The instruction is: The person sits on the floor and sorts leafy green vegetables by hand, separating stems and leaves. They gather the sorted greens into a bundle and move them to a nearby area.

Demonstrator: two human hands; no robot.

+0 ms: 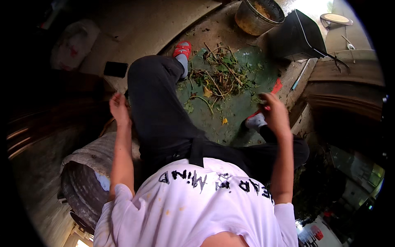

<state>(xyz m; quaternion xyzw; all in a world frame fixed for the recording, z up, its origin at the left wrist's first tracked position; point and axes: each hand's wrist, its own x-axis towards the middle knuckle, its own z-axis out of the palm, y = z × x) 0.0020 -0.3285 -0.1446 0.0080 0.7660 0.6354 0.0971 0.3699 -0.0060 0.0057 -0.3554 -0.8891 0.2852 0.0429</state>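
My left hand (pixel 118 108) hangs beside my left knee, close to a black smartphone (pixel 115 69) that lies on a pale surface. Its fingers look curled, and I see nothing in them. My right hand (pixel 275 113) is blurred above my right foot, which wears a grey sock and a red sandal (pixel 253 115); whether its fingers hold anything is unclear. Between my feet a loose heap of cut green stems and leaves (pixel 223 72) lies on a green floor (pixel 225 132). A bright red object (pixel 277 85), partly hidden, shows just beyond my right hand.
Ahead stand a round bucket (pixel 251 23) with brownish contents and a black bin (pixel 297 38) with a pale handle. A teal-handled tool (pixel 296 85) lies at the right. A whitish plastic bag (pixel 75 46) rests far left. Near my left elbow is a large ridged grey cylindrical container (pixel 88 154).
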